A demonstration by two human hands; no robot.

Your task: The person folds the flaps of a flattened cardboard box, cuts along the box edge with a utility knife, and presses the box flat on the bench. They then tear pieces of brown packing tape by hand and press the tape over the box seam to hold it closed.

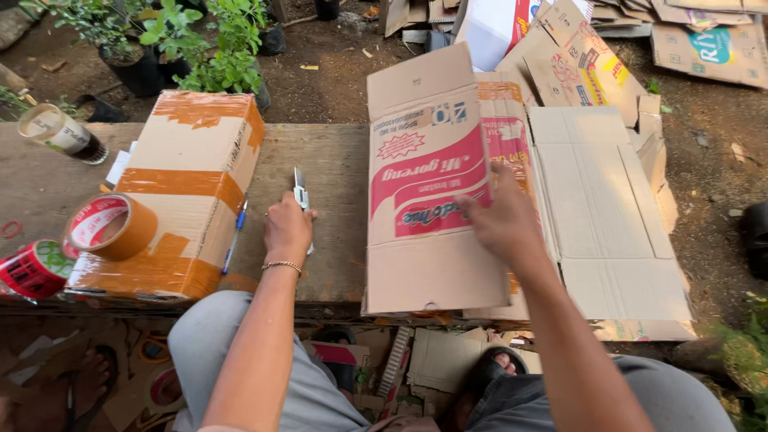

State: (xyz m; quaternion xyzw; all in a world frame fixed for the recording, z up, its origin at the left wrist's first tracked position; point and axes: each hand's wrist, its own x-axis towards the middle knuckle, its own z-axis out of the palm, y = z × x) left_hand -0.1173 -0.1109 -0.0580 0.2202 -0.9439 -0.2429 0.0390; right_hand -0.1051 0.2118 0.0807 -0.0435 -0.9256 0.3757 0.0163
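1. One wooden bench top (336, 160) runs across the view; its near edge lies just above the person's knees, and a bare strip of wood stays open between the sealed box and the flattened cartons.
2. One stack of flattened cartons (608, 232) covers the bench's right end and overhangs its right edge, plain brown side up.
3. One flattened red-and-white printed carton (424, 184) lies on top of that stack, its near flap reaching the bench's front edge.
4. One sealed box (188, 192), banded with brown tape, sits at the left, its near corner at the front edge.
5. Two hands, well apart. The right hand (504, 220) lies flat with fingers spread on the printed carton's right edge, pressing rather than gripping. The left hand (288, 228) is closed around one utility knife (301, 192), blade pointing away, on the open strip.
6. Two tape rolls at the left: one brown roll (108, 226) leaning on the sealed box, one red roll (32, 270) at the bench's corner.
7. One lidded cup (62, 133) stands near the far left edge.
8. One blue pen (235, 236) lies along the sealed box's right side.
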